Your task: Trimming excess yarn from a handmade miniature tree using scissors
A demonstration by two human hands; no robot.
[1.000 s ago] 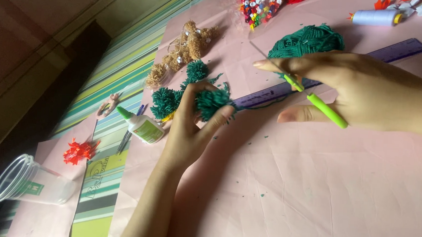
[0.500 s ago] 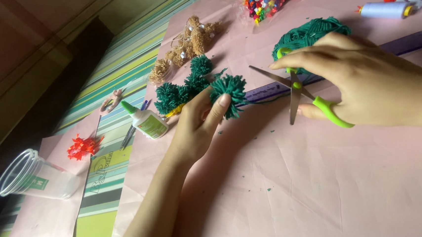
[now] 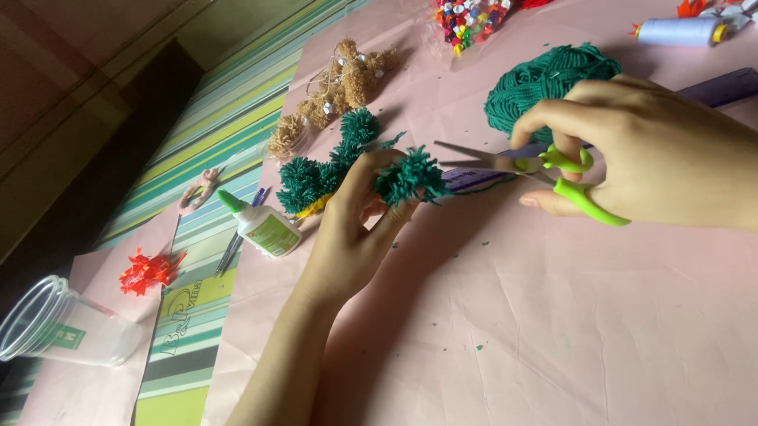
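Observation:
My left hand [image 3: 352, 238] pinches a dark green yarn pompom [image 3: 410, 176] between thumb and fingers, just above the pink paper [image 3: 566, 342]. My right hand [image 3: 659, 152] grips scissors with light green handles [image 3: 525, 164]. Their blades are open and point left at the pompom, close to it. Behind my left hand lie more green pompoms [image 3: 325, 160]. A ball of the same green yarn [image 3: 539, 82] sits behind my right hand, next to a purple ruler [image 3: 726, 86].
A white glue bottle with a green cap [image 3: 262, 225] lies left of my hand. A clear plastic cup [image 3: 60, 322], a red paper bit [image 3: 148, 271], brown twine figures [image 3: 334, 90], coloured beads [image 3: 478, 6] and a pale thread spool [image 3: 681, 31] lie around.
My right hand turned the scissors so the open blades now point at the pompom. My left hand lifted the single pompom away from the others and turned it toward the blades.

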